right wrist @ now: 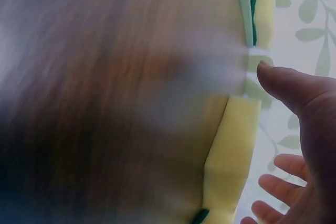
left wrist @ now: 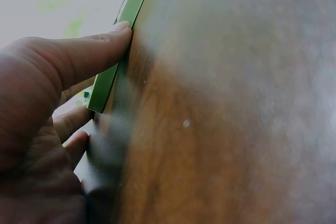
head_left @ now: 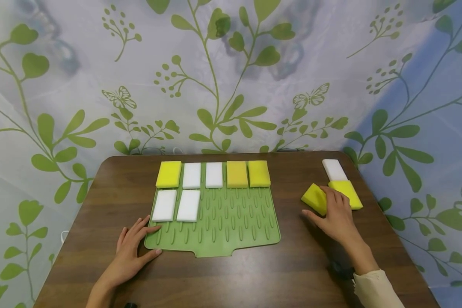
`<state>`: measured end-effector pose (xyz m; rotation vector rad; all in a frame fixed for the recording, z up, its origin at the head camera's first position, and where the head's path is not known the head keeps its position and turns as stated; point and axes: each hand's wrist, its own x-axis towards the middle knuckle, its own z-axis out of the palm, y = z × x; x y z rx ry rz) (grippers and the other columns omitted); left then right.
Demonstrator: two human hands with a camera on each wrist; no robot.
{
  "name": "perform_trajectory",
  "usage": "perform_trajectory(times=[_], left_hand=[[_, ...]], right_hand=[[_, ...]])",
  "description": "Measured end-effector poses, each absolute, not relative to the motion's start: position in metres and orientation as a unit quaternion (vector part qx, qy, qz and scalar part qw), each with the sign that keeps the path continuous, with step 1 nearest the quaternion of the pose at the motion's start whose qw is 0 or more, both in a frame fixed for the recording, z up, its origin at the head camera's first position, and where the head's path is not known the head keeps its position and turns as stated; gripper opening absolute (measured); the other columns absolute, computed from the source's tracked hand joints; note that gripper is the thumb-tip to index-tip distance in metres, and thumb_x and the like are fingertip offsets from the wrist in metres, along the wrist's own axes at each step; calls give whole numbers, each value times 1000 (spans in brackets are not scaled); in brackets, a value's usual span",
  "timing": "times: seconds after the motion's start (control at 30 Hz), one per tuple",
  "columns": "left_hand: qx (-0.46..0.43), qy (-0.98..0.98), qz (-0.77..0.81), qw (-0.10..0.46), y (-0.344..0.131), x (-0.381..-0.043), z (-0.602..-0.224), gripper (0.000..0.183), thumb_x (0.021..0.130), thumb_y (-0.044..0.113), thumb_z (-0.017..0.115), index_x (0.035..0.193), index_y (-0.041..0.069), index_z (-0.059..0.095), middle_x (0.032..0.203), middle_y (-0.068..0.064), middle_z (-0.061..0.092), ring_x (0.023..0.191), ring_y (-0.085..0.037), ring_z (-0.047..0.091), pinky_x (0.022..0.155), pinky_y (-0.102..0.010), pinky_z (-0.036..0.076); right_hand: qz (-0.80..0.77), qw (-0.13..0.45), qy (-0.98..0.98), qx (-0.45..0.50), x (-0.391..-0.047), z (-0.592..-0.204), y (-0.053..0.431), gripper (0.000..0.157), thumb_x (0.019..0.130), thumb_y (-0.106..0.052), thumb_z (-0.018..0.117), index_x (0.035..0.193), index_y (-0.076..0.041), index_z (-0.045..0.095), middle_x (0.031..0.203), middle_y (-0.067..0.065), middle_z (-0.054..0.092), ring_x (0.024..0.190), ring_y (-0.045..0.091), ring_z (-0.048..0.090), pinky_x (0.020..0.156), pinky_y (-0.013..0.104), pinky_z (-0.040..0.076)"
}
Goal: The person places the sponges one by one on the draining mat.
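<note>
A green ridged drying mat [head_left: 223,231] lies on the table with sponges at its back and left. My left hand [head_left: 132,252] rests at its front left corner, fingers spread and the thumb [left wrist: 113,45] touching the mat's edge. At the right, my right hand [head_left: 336,216] reaches over a yellow sponge [head_left: 315,199] that lies turned at an angle. Its fingers are at that sponge's right side, while the thumb [right wrist: 286,85] stands apart from it. Another yellow sponge [head_left: 348,194] lies partly behind the right fingers, and a white sponge [head_left: 334,170] sits behind that one.
Along the mat's back row are a yellow sponge [head_left: 169,174], two white ones, an orange-yellow sponge [head_left: 237,174] and another yellow sponge [head_left: 259,174]. Two white sponges, one at the left [head_left: 164,205], form a second row. A leaf-patterned curtain [head_left: 223,85] hangs behind the brown table [head_left: 254,278].
</note>
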<state>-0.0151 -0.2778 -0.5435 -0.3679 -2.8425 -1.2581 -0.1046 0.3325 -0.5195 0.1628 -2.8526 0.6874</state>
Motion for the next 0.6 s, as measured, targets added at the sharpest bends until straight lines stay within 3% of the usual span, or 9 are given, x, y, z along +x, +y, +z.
perform_trajectory(times=[0.13, 0.43, 0.6], left_hand=[[-119, -907, -405, 6, -279, -15, -544, 63, 92, 24, 87, 150, 22, 61, 174, -26, 32, 159, -61, 19, 123, -80, -8], [-115, -912, -394, 11, -279, -15, -545, 63, 91, 26, 87, 149, 23, 62, 174, -25, 33, 159, -60, 20, 124, -79, -6], [-116, -912, -393, 12, -278, -15, -545, 62, 91, 26, 87, 148, 22, 62, 174, -25, 33, 159, -60, 20, 125, -78, -7]], right_hand=[[223, 96, -969, 40, -102, -520, 338, 99, 88, -52, 86, 160, -2, 39, 159, 31, 43, 139, 60, 36, 110, 79, 27], [199, 74, -977, 24, -102, -520, 328, 102, 87, -69, 79, 160, -7, 43, 154, 29, 48, 126, 53, 48, 98, 72, 42], [240, 18, -970, 30, -101, -520, 322, 110, 88, -69, 79, 166, -9, 32, 162, 28, 37, 122, 47, 60, 94, 69, 54]])
